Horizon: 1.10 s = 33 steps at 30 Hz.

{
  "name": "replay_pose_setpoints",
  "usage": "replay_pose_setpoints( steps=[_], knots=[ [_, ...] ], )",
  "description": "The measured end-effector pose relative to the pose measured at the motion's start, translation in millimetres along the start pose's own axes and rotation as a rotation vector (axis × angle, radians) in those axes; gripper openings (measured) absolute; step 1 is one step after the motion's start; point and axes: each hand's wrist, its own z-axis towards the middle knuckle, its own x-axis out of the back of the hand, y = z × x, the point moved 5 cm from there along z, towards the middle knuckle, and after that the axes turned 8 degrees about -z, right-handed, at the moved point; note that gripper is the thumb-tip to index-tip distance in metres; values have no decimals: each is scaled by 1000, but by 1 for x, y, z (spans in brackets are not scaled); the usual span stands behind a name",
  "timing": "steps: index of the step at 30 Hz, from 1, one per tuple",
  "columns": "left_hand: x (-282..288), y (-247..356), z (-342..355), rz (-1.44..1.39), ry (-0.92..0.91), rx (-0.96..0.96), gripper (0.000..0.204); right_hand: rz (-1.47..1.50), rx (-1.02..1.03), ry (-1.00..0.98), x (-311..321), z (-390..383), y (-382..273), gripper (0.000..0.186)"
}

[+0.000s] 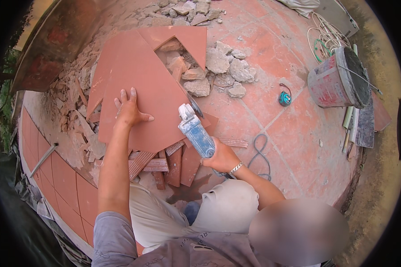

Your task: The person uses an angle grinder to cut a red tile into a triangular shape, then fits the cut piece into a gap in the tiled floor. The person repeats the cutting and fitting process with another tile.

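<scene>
My left hand point(130, 111) lies with its fingers spread on a large reddish-brown tile point(140, 75). The tile rests over rubble and offcuts, and some of its edges are cut at angles. In my right hand point(223, 156) is a blue angle grinder point(198, 135) with a grey metal head. Its disc point(194, 106) stands beside the tile's right edge; whether it touches or spins, I cannot tell. Beyond my left hand a second tile piece point(196, 42) lies next to the large one, with a gap between them showing broken stone.
Grey rubble point(229, 66) lies right of the tiles, and tile strips point(176, 167) are stacked below them. A teal tape measure point(284, 98) sits on the red floor. A dirty bucket point(327, 82) stands at the right near coiled hose point(327, 33). A grey cord point(259, 153) loops near my right forearm.
</scene>
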Motion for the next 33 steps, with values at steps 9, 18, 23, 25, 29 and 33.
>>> replay_pose_setpoints(
  steps=[9,18,23,25,29,33],
  knots=[
    [1,0,-1,-7,-1,-3,148,6,-1,6,-1,-1,3,82],
    [-2,-2,1,-5,14,-19,148,15,-9,3,-1,-6,5,81],
    [-2,-2,1,-10,11,-9,148,6,-12,0,0,-10,6,80],
    [-1,-2,1,-9,11,-4,148,-5,-11,5,-1,-12,7,80],
    [-2,-2,1,-5,11,1,147,-14,-16,7,-2,-13,10,78],
    [-2,-2,1,-1,13,1,148,9,-13,-5,-3,-13,11,77]
  ],
)
